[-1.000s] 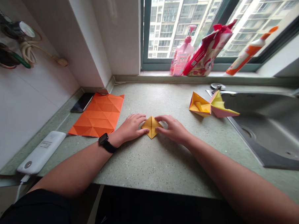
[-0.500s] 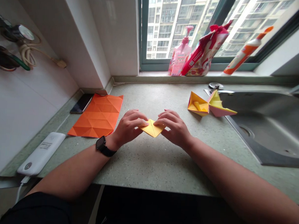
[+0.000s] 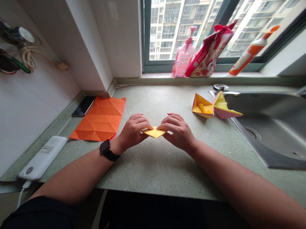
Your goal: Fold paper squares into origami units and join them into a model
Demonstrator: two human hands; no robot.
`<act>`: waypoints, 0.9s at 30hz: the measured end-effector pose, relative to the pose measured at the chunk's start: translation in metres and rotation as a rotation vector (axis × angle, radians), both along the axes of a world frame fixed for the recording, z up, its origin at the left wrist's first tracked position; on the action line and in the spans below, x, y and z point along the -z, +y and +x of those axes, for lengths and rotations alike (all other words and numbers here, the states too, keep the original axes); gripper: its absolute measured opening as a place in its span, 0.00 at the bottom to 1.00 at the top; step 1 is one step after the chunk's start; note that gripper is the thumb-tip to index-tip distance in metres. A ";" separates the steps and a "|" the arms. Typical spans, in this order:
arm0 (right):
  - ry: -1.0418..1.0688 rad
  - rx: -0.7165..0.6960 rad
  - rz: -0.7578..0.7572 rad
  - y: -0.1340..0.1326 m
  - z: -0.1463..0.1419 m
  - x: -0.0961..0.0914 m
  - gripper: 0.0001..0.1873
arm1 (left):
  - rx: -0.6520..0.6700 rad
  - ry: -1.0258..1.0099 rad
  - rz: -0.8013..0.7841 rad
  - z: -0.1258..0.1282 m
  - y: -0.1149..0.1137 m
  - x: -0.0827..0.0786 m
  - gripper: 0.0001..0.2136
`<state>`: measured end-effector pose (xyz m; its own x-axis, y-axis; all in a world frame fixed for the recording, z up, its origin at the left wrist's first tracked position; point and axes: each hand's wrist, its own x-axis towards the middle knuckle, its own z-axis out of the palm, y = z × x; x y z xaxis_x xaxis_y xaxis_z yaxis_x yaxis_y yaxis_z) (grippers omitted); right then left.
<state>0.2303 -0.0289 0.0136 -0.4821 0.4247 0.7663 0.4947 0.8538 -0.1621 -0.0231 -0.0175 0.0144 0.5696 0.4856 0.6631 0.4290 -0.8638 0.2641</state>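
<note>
A small folded yellow paper piece [image 3: 154, 132] is held just above the speckled green counter [image 3: 156, 162], between both my hands. My left hand [image 3: 133, 131], with a black watch on its wrist, pinches the piece's left side with curled fingers. My right hand [image 3: 178, 130] pinches its right side the same way. The paper lies almost flat, tipped edge-on to me.
A creased orange sheet [image 3: 101, 118] lies at the left beside a dark phone [image 3: 83, 105]; a white power bank [image 3: 42, 157] sits nearer. Two folded paper models [image 3: 214, 107] rest by the steel sink [image 3: 276, 130]. Bottles and a red bag [image 3: 209, 51] line the window sill.
Both hands lifted the yellow piece off the counter, where they had pressed it flat, and tilted it until it is nearly level.
</note>
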 end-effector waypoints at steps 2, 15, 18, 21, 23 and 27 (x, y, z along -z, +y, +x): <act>-0.005 0.003 -0.010 0.001 0.001 0.002 0.07 | -0.006 0.005 -0.003 -0.001 0.002 0.001 0.12; -0.065 0.086 -0.126 0.010 0.008 0.011 0.07 | -0.026 -0.107 0.023 -0.002 -0.003 -0.007 0.06; -0.039 0.059 -0.110 0.006 0.004 0.006 0.09 | -0.035 -0.087 0.007 -0.003 -0.002 -0.007 0.07; -0.025 0.060 -0.101 0.003 0.002 0.003 0.11 | -0.042 -0.095 -0.005 -0.002 -0.002 -0.006 0.07; -0.024 0.068 -0.087 0.002 0.002 0.002 0.12 | -0.039 -0.112 -0.019 -0.001 -0.004 -0.006 0.07; -0.027 0.057 -0.047 0.003 0.002 0.004 0.12 | 0.009 -0.148 -0.047 0.001 -0.007 -0.008 0.06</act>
<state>0.2322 -0.0260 0.0100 -0.4764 0.4872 0.7319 0.5470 0.8160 -0.1871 -0.0222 -0.0244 0.0221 0.4720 0.5130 0.7169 0.3747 -0.8529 0.3636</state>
